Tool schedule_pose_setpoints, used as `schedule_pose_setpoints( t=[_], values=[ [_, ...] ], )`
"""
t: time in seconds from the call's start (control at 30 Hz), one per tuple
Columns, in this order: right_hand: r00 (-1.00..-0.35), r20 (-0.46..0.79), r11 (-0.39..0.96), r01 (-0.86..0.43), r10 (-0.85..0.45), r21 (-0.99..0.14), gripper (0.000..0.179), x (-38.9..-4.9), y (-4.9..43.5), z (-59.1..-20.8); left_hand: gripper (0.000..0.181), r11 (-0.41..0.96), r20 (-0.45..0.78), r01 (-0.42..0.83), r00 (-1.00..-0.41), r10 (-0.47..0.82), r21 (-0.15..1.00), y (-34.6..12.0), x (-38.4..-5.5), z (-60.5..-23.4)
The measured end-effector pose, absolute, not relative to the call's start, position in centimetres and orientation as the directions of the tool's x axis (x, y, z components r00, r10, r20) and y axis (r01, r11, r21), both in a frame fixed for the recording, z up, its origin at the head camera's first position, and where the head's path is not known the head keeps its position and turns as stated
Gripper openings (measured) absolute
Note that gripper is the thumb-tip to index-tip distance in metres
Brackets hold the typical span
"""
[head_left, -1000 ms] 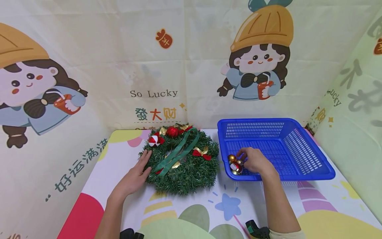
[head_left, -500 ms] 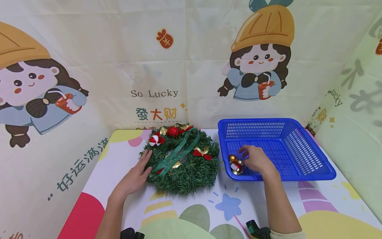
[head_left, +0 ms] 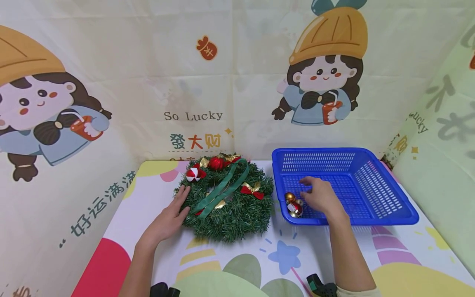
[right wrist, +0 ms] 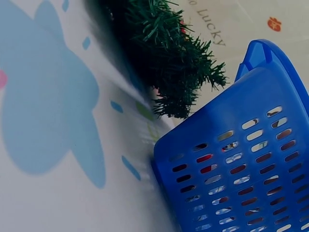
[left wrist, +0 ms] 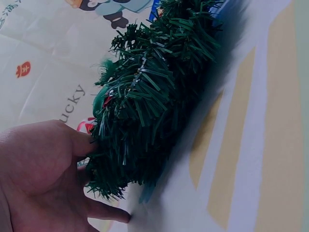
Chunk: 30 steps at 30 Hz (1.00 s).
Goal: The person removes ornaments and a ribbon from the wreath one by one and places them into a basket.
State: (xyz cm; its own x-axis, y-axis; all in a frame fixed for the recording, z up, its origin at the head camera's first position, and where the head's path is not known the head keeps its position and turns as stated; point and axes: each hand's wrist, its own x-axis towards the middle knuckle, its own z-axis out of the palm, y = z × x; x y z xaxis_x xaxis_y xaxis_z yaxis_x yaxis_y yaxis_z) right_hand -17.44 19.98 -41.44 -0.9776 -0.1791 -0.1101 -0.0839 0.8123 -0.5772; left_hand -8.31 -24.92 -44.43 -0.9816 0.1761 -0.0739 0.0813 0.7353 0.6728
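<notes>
A green wreath [head_left: 237,225] lies on the table, trimmed with bows, a green ribbon loop [head_left: 219,192], a red ball [head_left: 216,163] and a red-and-white ornament [head_left: 193,174]. My left hand [head_left: 168,218] rests against its left edge, fingers extended; the left wrist view shows this hand [left wrist: 43,169] at the needles. My right hand [head_left: 322,197] hovers inside the blue basket [head_left: 400,212], thumb and forefinger apart with nothing visible between them. Just left of these fingers sit several small ornaments: a gold ball [head_left: 290,197], a red-and-white one [head_left: 295,208] and smaller pale gold balls [head_left: 293,214].
The basket stands right of the wreath, its slotted side wall [right wrist: 231,159] filling much of the right wrist view and hiding the right hand there. A patterned cloth covers the table [head_left: 282,284]. Behind both rises a printed fabric backdrop [head_left: 252,103].
My right hand has lifted slightly up and away from the small ornaments, its thumb and forefinger spreading apart. The left hand stays against the wreath.
</notes>
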Motion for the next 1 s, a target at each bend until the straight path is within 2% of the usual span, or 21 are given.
schedule_pose_setpoints(
  t=[0.23,0.57,1.0],
  values=[
    [-0.986,-0.074,0.798,-0.077,-0.151,-0.598,0.046,-17.5,19.8,-41.2,0.065,0.731,-0.076,0.074,-0.982,0.171,0.678,-25.0,-8.3,-44.6],
    [-0.982,0.144,0.744,-0.189,-0.125,-0.641,0.044,-17.2,19.2,-40.5,0.065,0.727,-0.068,0.084,-0.982,0.176,0.681,-25.1,-8.2,-44.4],
    [-0.954,0.290,0.647,-0.269,-0.077,-0.713,0.046,-16.6,17.5,-39.7,0.066,0.731,-0.081,0.071,-0.982,0.171,0.679,-25.0,-8.2,-44.4]
  ],
)
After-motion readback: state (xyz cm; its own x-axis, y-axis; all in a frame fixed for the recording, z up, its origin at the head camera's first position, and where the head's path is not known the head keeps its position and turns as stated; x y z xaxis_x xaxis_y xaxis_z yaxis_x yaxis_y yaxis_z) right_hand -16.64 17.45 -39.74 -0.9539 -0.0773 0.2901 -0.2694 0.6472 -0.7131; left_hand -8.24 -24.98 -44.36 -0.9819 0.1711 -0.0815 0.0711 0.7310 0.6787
